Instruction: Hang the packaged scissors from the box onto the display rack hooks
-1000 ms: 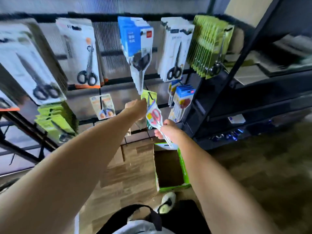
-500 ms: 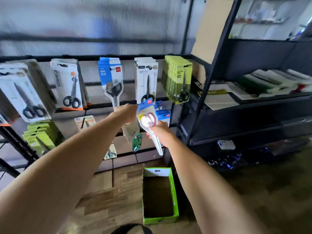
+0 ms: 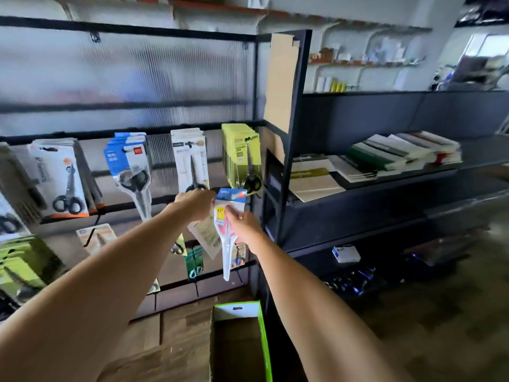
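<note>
Green box (image 3: 264, 340) on floor, inside looks bare. Right hand (image 3: 243, 224) pinches packaged scissors (image 3: 228, 230) at display rack (image 3: 165, 199); left hand (image 3: 197, 202) curled beside pack top, grip unclear.

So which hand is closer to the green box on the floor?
Right. The right hand holds the scissors pack almost straight above the green box; the left hand is higher and further left, by the rack.

The clear, tapering scissors pack (image 3: 227, 232) in the grip shows a blue header, yellow label and red handles. Above it hang lime-green card packs (image 3: 240, 153); below stands a green-edged cardboard box (image 3: 263, 340).
</note>
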Action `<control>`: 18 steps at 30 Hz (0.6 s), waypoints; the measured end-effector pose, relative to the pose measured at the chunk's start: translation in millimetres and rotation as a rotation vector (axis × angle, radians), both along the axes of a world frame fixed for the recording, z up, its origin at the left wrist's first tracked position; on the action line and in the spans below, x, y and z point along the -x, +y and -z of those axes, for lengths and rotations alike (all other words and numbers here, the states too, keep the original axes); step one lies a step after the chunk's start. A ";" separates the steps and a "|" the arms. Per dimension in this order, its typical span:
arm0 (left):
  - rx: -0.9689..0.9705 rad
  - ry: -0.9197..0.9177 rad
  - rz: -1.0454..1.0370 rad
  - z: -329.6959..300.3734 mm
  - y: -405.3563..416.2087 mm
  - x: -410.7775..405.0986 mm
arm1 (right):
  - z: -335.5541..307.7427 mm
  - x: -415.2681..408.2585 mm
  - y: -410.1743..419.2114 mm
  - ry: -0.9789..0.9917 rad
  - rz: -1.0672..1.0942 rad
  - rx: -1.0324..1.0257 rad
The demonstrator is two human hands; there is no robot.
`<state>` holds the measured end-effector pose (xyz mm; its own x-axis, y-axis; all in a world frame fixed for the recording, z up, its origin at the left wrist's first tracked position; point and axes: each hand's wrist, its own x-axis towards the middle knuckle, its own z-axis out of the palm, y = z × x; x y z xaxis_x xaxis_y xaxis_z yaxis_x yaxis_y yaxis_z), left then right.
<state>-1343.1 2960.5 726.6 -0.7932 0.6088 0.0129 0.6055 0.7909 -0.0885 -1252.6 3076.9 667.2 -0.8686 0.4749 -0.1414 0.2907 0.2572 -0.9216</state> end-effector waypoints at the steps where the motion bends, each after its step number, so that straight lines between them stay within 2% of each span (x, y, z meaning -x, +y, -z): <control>1: 0.001 -0.004 -0.006 -0.9 1.5 -0.6 | -2.5 -1.9 2.5 -0.004 -0.004 -0.015; 8: -0.010 -0.024 0.002 -9.0 -15.1 4.6 | -7.2 3.2 -7.2 0.070 0.018 -0.062; 12: -0.006 -0.023 0.024 -10.5 -27.6 8.6 | -4.9 7.1 -21.4 0.031 0.058 -0.139; 18: -0.023 0.007 0.031 -16.7 -49.6 12.3 | -5.1 20.9 -48.3 -0.001 0.118 -0.118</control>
